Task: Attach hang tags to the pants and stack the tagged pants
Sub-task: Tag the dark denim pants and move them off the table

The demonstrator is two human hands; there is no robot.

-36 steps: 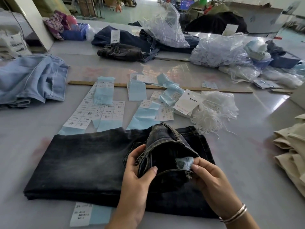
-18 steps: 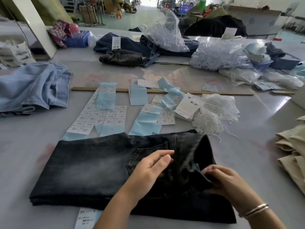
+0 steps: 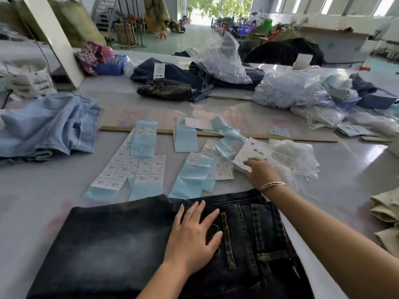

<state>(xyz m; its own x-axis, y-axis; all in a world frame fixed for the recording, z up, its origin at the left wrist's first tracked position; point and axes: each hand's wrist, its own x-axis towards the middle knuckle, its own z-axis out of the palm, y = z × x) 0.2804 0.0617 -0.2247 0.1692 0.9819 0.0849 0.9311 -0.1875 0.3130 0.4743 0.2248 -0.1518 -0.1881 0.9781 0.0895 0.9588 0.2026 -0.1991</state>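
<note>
So the right hand (image 3: 260, 173) reaches out past the waistband, its grip just closing on the near edge of a white tag (image 3: 251, 153); the fingertips lie on the card, but whether they truly pinch it I cannot tell. The left hand (image 3: 194, 236) lies flat with an open grip, fingers spread, pressing on the dark jeans (image 3: 108, 244) beside the fly. Those jeans lie folded on the grey surface (image 3: 32, 201) right in front of the person, with no tag visible on them, so I judge this pair is at the start of its turn: a tag is being fetched, and attaching and stacking are left.

Heavy denim, washed black with a faded patch, shows thick seams and belt loops. Beyond it lie thin blue and white paper label strips (image 3: 149, 175), flat and rectangular, some curled. Just right of the tag sits a tangle of white strings (image 3: 289, 160) in crinkled clear plastic. A wooden ruler (image 3: 216, 134) runs across behind. Soft light-blue jeans (image 3: 49, 124) are heaped at far left, and beige folded cloth (image 3: 386, 208) sits at the right edge.
</note>
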